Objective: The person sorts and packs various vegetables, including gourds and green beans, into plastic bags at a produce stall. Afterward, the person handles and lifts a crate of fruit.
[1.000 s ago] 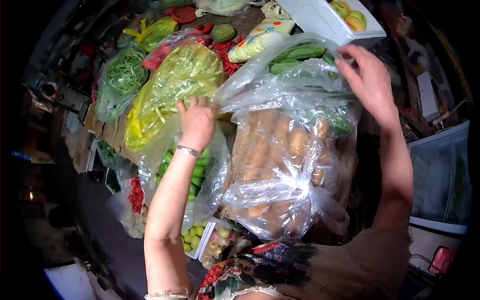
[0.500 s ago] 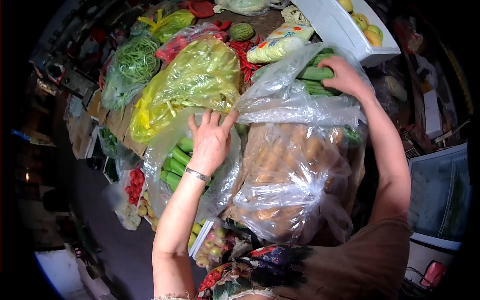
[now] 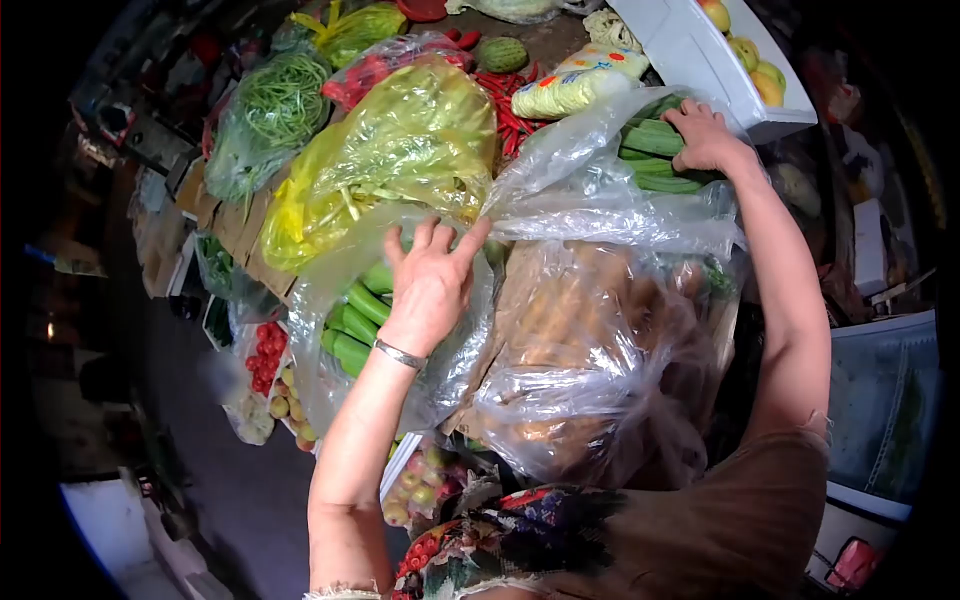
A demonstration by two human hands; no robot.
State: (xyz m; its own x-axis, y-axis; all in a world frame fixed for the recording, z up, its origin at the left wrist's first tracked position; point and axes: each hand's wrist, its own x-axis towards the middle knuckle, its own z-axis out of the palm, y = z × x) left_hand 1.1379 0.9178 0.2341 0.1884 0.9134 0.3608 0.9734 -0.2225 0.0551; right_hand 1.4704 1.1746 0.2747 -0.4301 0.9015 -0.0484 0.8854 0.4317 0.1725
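Note:
My right hand [image 3: 708, 140] reaches into a clear plastic bag [image 3: 560, 175] at the upper right, its thumb and fingers curled around the end of a long green gourd [image 3: 652, 137]. More long green gourds [image 3: 665, 183] lie beside it in the bag. My left hand [image 3: 432, 290], with a bracelet at the wrist, is spread over another open clear bag [image 3: 320, 290] of smooth green vegetables [image 3: 352, 325]. Its thumb is at the gathered corner of the right-hand bag; whether it pinches the plastic I cannot tell.
Nearest my body is a tied clear bag [image 3: 590, 350] of brown produce. A yellow bag [image 3: 400, 140], a bag of green beans [image 3: 280, 100], red chillies [image 3: 508, 105] and a small striped melon [image 3: 502, 55] lie behind. A white foam box [image 3: 680, 50] holds fruit at the upper right.
The view has shifted slightly, so most things sit a little farther right. My right hand has moved slightly over the gourds, its fingers a bit more spread. My left hand keeps its place over the bag.

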